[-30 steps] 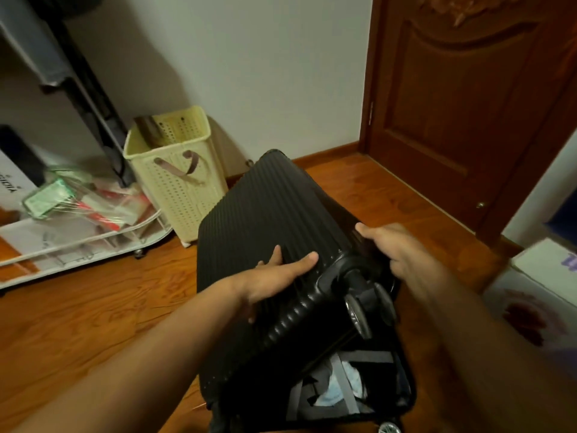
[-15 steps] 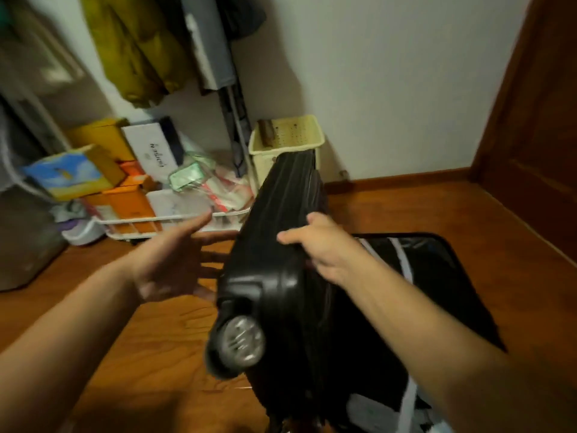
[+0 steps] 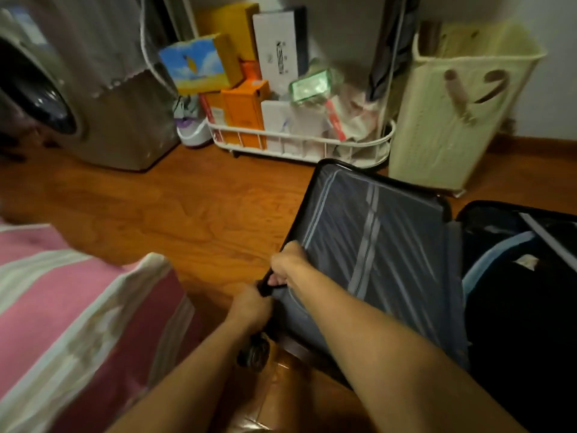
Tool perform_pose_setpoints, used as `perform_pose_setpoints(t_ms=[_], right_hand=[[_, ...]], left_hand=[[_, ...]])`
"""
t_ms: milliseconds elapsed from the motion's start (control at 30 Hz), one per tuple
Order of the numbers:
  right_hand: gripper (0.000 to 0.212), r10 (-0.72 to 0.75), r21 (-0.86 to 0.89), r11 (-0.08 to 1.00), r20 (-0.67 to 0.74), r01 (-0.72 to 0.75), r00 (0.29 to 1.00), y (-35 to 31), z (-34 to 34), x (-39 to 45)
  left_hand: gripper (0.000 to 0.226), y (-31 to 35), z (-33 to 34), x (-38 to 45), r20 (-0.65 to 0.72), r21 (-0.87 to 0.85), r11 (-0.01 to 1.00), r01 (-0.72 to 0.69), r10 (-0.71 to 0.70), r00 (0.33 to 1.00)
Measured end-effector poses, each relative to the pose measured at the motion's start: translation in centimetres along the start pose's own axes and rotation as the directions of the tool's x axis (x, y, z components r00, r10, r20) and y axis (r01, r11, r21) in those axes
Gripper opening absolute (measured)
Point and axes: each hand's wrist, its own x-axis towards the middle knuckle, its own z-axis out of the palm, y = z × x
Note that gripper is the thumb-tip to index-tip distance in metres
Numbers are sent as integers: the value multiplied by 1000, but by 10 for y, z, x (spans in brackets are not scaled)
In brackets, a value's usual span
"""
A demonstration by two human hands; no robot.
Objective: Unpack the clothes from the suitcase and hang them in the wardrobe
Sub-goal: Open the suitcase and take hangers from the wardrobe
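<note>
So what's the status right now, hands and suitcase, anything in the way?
Left hand and right hand both grip the suitcase lid edge. Suitcase open on the floor, clothes in the other half, none out yet. Bed corner close at left.

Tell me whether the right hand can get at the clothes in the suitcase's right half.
Probably yes: the right hand grips the lid edge, but the suitcase's right half lies open, with nothing covering the clothes.

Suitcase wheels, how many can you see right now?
1. A single wheel shows under the near corner of the suitcase lid, just below the left hand gripping that edge. The other wheels are probably hidden behind the case and the arms.
</note>
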Motion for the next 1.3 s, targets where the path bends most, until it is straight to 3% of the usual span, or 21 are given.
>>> perform_pose_setpoints(t_ms=[100,167,200,267,333,367,433,467,533,600,667,700,733,800,833,900,967,1033,1100,1200,1300], right_hand=[[53,15,167,985,172,-44,985,38,17,29],[47,-92,206,978,238,42,967,61,7,34],[40,-168,199,972,208,127,964,76,-5,34],[32,-342,57,938,11,341,940,118,-45,25],[30,-492,-243,866,-248,438,835,175,-107,9],[30,-523,-391,834,-337,389,783,202,-143,-2],[27,-450,-552,823,-490,134,747,252,-223,-27],[26,-378,-580,815,-545,-11,748,273,-259,-40],[27,-285,-614,754,-626,-234,726,310,-321,-65],[16,-292,-643,693,-665,-327,688,334,-361,-84],[10,-315,-651,685,-671,-328,672,341,-376,-96],[14,-307,-632,700,-688,-333,658,345,-380,-102],[17,-308,-634,696,-688,-338,657,349,-382,-108],[13,-253,-691,609,-635,-390,729,363,-380,-131],[10,-142,-675,602,-615,-426,776,374,-378,-146],[19,78,-605,624,-581,-494,810,400,-375,-171],[31,164,-576,672,-497,-466,852,427,-368,-188],[39,171,-598,671,-451,-439,876,448,-359,-196],[37,162,-578,693,-457,-431,874,461,-349,-201],[34,185,-639,630,-429,-442,884,454,-340,-214],[32,176,-644,631,-423,-432,889,470,-327,-225]], left_hand=[[40,-60,8,40,0,-59,998,-5,5,1000],[47,-93,12,57,-23,-132,990,57,-60,998],[49,-97,15,57,-35,-168,982,88,-95,995],[47,-98,23,51,-88,-183,975,127,-144,986],[40,-98,37,45,-189,-22,988,155,-156,970],[43,-96,46,38,-231,129,981,148,-115,966],[57,-86,74,24,-239,474,879,-52,185,953],[62,-82,87,21,-154,589,780,-214,367,917],[67,-58,116,19,134,630,566,-532,595,793],[66,-28,145,17,394,577,367,-729,657,642],[63,0,170,12,600,547,142,-825,621,504],[62,13,177,10,666,535,78,-841,573,477],[62,24,183,7,694,537,71,-841,529,488],[57,45,193,-6,687,557,97,-825,504,524],[52,51,199,-16,677,557,111,-823,513,528],[38,55,216,-44,667,559,203,-804,465,582],[32,46,238,-71,684,551,325,-769,353,639],[38,31,255,-96,719,583,356,-730,191,668],[46,24,263,-115,685,649,337,-682,130,717],[70,33,266,-140,611,709,401,-580,61,789],[70,39,268,-143,572,740,446,-503,-24,820]])
